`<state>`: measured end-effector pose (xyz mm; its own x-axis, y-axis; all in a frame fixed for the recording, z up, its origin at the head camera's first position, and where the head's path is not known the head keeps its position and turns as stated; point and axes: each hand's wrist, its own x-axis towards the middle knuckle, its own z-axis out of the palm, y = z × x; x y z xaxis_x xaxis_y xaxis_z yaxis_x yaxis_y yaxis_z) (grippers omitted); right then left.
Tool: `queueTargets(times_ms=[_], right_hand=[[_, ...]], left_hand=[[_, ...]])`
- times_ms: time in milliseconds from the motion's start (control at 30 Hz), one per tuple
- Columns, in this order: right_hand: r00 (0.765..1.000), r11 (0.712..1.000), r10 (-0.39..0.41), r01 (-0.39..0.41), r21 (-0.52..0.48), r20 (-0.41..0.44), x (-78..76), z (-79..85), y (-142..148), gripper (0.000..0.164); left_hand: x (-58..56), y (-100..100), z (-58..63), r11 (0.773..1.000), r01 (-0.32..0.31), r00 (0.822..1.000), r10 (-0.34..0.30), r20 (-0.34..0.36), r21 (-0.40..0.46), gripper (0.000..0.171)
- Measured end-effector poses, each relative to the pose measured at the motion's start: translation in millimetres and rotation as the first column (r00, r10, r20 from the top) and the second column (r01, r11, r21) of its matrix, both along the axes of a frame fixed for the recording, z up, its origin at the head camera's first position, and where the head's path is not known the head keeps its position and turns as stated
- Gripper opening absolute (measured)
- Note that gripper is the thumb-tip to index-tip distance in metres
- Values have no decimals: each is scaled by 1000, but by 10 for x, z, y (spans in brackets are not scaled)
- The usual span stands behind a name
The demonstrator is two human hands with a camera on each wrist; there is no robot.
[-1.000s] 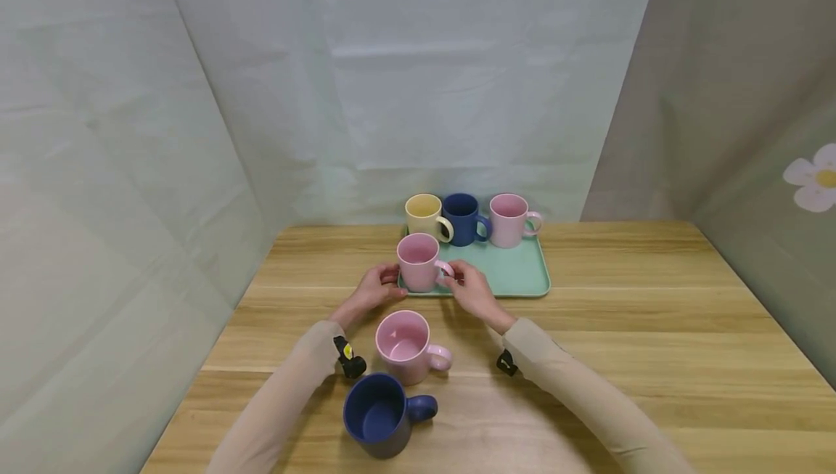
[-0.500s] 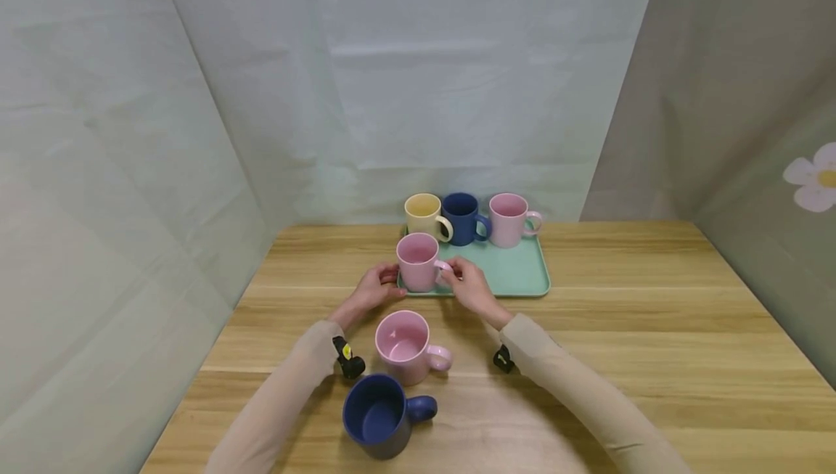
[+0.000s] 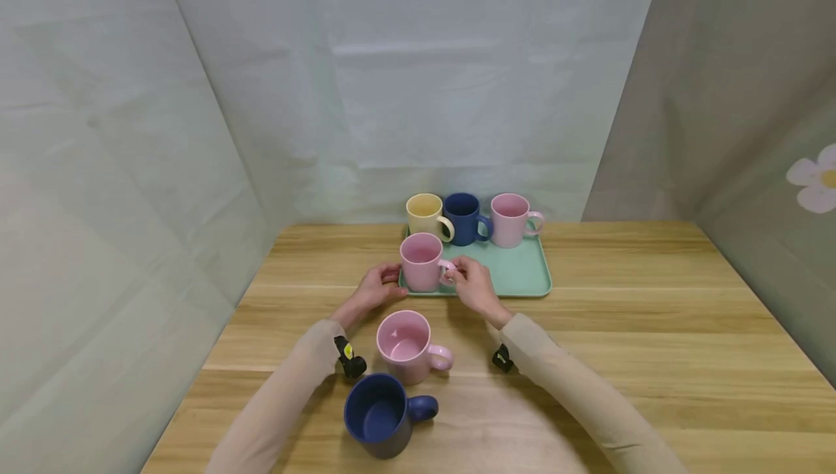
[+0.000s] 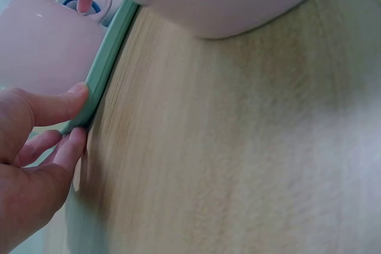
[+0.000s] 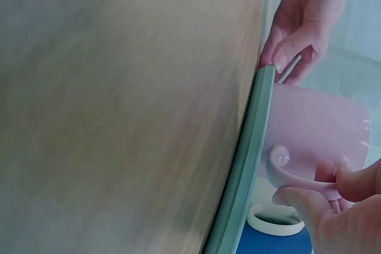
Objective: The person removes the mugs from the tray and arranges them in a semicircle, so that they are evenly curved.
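Note:
A pink mug [image 3: 420, 268] stands upright at the front left of the green tray [image 3: 509, 271]. My right hand [image 3: 475, 288] pinches its handle between thumb and fingers, as the right wrist view shows up close on the handle [image 5: 303, 184]. At the tray's front left corner my left hand [image 3: 375, 289] pinches the rim; its thumb lies on the edge [image 4: 110, 57] and a finger presses from the other side. Nearer to me, between the forearms, a second pink mug [image 3: 403, 350] and a dark blue mug [image 3: 382, 416] stand on the table, handles to the right.
Along the tray's back stand a yellow mug [image 3: 424, 218], a blue mug [image 3: 461, 221] and a pink mug [image 3: 509, 221], all upright. The wooden table [image 3: 653, 336] extends to the right. Pale cloth [image 3: 457, 96] hangs behind it and on both sides.
My right hand has turned slightly at the mug's handle. My left hand keeps its place at the tray corner, and the other mugs have not moved.

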<state>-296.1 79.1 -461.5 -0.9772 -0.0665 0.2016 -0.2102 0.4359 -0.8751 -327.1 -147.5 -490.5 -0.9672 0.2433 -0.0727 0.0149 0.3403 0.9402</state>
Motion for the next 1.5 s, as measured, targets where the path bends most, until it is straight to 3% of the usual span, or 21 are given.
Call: queueTargets(times_ms=[333, 467, 667, 900, 1067, 1500], right_hand=[[1000, 998, -8, 9, -59, 20, 61, 126, 127, 14], [999, 998, -6, 8, -66, 35, 112, 187, 191, 12], [999, 997, 34, -33, -63, 14, 210, 229, 276, 8], [996, 995, 90, -89, -46, 22, 358, 260, 383, 9], [990, 990, 137, -135, -50, 30, 477, 278, 447, 10], [969, 970, 242, -240, -47, 49, 674, 210, 550, 9]], left_hand=[[2, 14, -19, 1000, 13, 1000, -13, -3, 2, 62], [6, 10, -6, 1000, -11, 1000, 12, 12, -25, 62], [4, -18, -17, 1000, -4, 1000, 4, 4, -26, 63], [22, -79, -51, 999, 39, 996, -36, -85, 32, 61], [20, -31, -19, 1000, 7, 1000, -7, -24, -3, 60], [15, -2, 5, 1000, 10, 1000, -10, 0, -18, 60]])
